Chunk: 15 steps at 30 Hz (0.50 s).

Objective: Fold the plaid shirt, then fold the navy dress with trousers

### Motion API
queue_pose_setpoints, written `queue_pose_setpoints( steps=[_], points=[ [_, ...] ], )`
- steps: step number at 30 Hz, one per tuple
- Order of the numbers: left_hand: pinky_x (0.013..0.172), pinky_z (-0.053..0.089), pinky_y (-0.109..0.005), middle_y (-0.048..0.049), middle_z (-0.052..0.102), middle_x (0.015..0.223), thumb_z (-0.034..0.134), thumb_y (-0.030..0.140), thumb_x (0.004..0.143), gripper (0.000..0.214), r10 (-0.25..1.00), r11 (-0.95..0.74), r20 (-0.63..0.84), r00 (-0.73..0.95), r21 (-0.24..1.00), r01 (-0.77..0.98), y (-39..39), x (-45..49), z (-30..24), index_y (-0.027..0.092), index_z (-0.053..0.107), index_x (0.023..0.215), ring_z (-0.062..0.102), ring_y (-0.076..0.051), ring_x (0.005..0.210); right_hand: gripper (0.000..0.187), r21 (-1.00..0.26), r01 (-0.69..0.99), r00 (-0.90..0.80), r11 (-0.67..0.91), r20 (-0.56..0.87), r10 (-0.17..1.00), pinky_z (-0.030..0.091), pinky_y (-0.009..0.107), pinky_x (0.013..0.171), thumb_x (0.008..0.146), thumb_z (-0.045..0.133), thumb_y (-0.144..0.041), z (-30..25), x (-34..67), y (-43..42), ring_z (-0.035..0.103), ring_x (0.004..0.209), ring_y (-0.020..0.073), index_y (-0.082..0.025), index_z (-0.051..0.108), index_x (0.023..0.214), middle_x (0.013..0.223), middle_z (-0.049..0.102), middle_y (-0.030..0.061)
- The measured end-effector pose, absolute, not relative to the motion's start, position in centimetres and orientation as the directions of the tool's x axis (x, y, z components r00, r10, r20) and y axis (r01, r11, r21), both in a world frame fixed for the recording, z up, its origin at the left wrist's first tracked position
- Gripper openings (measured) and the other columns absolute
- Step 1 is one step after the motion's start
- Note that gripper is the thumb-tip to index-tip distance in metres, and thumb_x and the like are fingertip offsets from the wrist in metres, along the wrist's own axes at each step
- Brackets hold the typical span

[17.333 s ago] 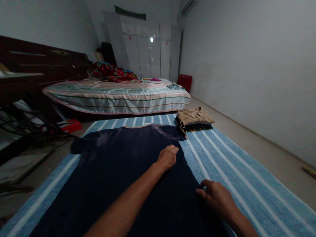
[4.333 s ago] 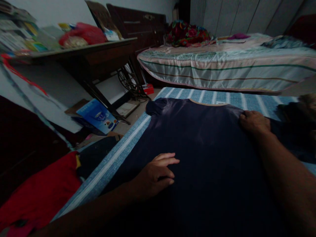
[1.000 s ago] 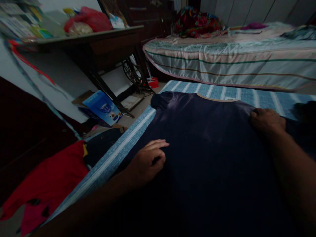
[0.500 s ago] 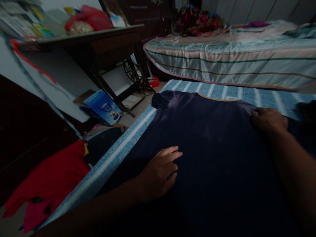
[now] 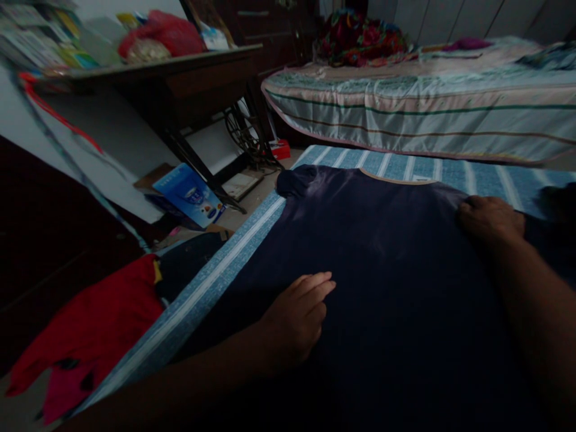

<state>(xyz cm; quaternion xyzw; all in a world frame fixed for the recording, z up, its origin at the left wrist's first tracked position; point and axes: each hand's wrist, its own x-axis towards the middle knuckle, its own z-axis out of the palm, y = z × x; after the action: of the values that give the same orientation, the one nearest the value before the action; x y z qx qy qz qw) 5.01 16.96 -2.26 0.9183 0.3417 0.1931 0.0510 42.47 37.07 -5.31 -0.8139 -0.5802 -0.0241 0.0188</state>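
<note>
A dark navy T-shirt (image 5: 382,240) lies spread on the blue striped bed sheet (image 5: 351,157), its tan-edged neckline at the far end. Over the middle of the shirt is my left hand (image 5: 299,315), two fingers stretched out side by side and the others bent. Nothing shows in it, and whether it touches the cloth I cannot tell. My right hand (image 5: 490,217) rests at the shirt's right shoulder, fingers curled down onto the fabric. That side's sleeve is partly hidden behind the hand and wrist.
A dark bundle (image 5: 558,204) lies at the right edge. Red clothing (image 5: 99,318) is heaped left of the bed, near a blue box (image 5: 189,195). Behind stand an old treadle table (image 5: 193,78) with bags on it and another bed (image 5: 405,114).
My left hand has shifted slightly downward, its outstretched fingers drawing closer together and the lower ones curling in more. My right hand and the shirt look the same.
</note>
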Motion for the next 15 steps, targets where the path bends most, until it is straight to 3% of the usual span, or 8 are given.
queue_pose_setpoints(
  steps=[4, 9, 15],
  points=[
    [0.100, 0.042, -0.048, -0.0211, 0.055, 0.124, 0.040, 0.005, 0.083, 0.016, 0.658, -0.753, 0.309, 0.687, 0.308, 0.582, 17.2, 4.6, -1.6, 0.012, 0.054, 0.082, 0.038, -0.028, 0.129, 0.047, 0.009, 0.948, 0.316, -0.317, 0.062, 0.947, 0.043, 0.044, 0.081, 0.089, 0.023, -0.041, -5.5, 42.6, 37.1, 0.054, 0.105, 0.0323, -0.018, 0.061, 0.105, 0.113, 0.058, 0.0177],
    [0.098, 0.044, -0.045, -0.0165, 0.058, 0.122, 0.040, 0.007, 0.085, 0.018, 0.747, -0.664, 0.266, 0.610, 0.350, 0.660, 18.3, 3.4, -0.2, 0.016, 0.052, 0.074, 0.045, -0.025, 0.124, 0.045, 0.000, 0.947, 0.320, -0.322, 0.082, 0.944, 0.044, 0.043, 0.079, 0.089, 0.024, -0.040, -5.4, 42.4, 37.0, 0.054, 0.104, 0.0315, -0.018, 0.061, 0.104, 0.112, 0.059, 0.0175],
    [0.100, 0.041, -0.042, -0.0122, 0.060, 0.117, 0.040, 0.016, 0.087, 0.019, 0.844, -0.511, 0.302, 0.444, 0.196, 0.837, 21.0, -0.3, 2.4, 0.017, 0.052, 0.072, 0.048, -0.023, 0.120, 0.047, 0.016, 0.948, 0.318, -0.319, 0.062, 0.946, 0.044, 0.043, 0.080, 0.089, 0.023, -0.040, -5.4, 42.4, 37.0, 0.054, 0.106, 0.0318, -0.017, 0.060, 0.106, 0.115, 0.058, 0.0178]
  ],
)
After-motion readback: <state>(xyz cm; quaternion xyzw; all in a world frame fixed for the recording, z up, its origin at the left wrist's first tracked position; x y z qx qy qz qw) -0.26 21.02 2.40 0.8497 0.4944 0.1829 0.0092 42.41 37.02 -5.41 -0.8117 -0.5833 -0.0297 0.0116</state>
